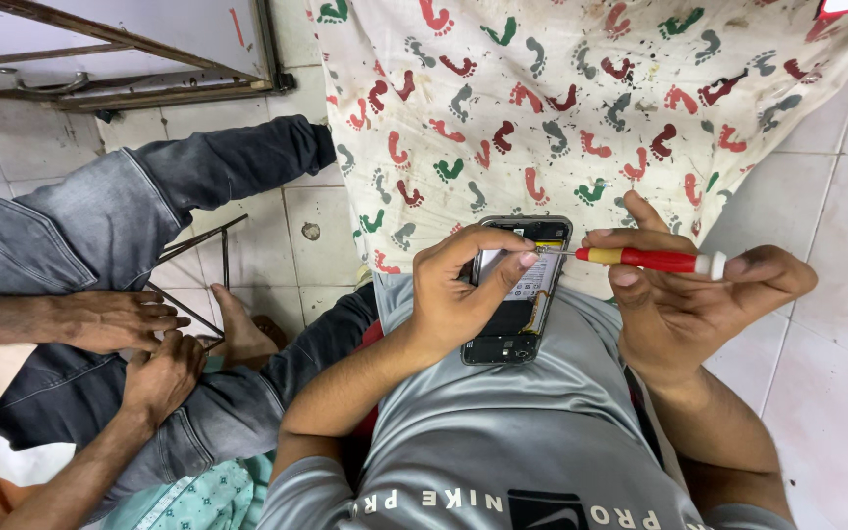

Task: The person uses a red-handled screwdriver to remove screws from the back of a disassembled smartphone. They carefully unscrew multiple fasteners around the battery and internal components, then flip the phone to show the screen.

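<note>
At far left, another person's hands (139,344) on denim-clad legs, well apart from the work. Left hand (463,294) closed around an opened phone (520,294), back cover off, pinning it on the lap, fingertips beside the tool tip. Right hand (689,294) pinching a red-and-yellow screwdriver (645,259), tip at the phone's upper edge, just beyond the left thumb. Best kept square to the screw, pressed lightly, turned slowly; phone held steady. Footprint-patterned cloth (561,108) beyond both hands.
</note>
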